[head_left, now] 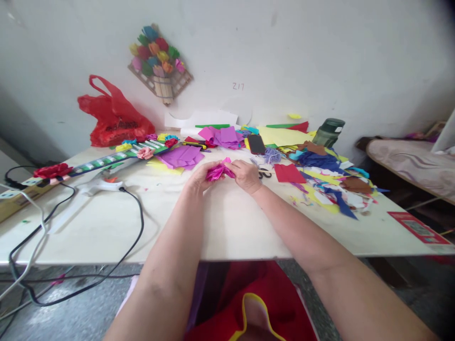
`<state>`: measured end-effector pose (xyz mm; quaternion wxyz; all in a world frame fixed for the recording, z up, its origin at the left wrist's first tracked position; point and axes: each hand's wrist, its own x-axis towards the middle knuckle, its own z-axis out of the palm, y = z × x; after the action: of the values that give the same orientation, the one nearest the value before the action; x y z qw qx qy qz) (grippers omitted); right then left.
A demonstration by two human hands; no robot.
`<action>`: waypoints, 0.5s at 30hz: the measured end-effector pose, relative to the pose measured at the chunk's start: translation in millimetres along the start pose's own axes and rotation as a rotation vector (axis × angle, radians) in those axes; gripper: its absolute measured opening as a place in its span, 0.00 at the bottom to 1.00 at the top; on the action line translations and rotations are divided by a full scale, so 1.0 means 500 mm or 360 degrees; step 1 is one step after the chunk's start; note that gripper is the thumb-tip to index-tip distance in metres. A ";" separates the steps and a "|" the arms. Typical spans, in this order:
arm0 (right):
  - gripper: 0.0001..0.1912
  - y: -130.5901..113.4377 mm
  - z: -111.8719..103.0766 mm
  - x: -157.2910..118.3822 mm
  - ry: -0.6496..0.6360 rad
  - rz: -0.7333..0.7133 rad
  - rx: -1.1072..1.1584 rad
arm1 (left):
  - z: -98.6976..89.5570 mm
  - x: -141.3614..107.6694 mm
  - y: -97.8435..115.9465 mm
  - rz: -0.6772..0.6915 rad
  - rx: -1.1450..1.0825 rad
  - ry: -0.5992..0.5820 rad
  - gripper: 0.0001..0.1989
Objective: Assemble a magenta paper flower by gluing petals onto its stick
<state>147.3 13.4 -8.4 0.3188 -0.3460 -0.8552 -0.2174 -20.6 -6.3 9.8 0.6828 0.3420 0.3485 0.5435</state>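
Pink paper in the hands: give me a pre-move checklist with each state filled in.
1. Pink paper gripped by both left hand and right hand: ok.
2. Glue gun set down, apart from the hands: ok, on the table's left side.
3. Glue gun hot: cannot tell.
4. Black cord kept off the table's front edge: not ok, it hangs over.
5. Scissors closed: cannot tell, the right hand partly hides them.
6. Paper scraps tidied: not ok, strewn over the table's right side.
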 end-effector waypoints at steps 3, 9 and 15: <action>0.17 0.001 -0.001 0.001 0.0030 -0.0044 -0.0021 | -0.001 0.001 -0.003 0.0070 0.0095 -0.0090 0.04; 0.19 0.005 0.001 -0.001 0.0019 -0.0003 0.0028 | -0.012 0.009 -0.011 0.0218 0.0202 -0.0097 0.09; 0.20 0.008 0.009 -0.003 -0.0115 0.0183 0.0180 | -0.017 0.013 -0.018 0.0357 0.0299 -0.0082 0.12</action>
<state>149.4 18.1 -12.0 0.3187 -0.3836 -0.8558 -0.1373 -22.0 -0.6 -3.0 0.5915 0.4549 0.3397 0.5725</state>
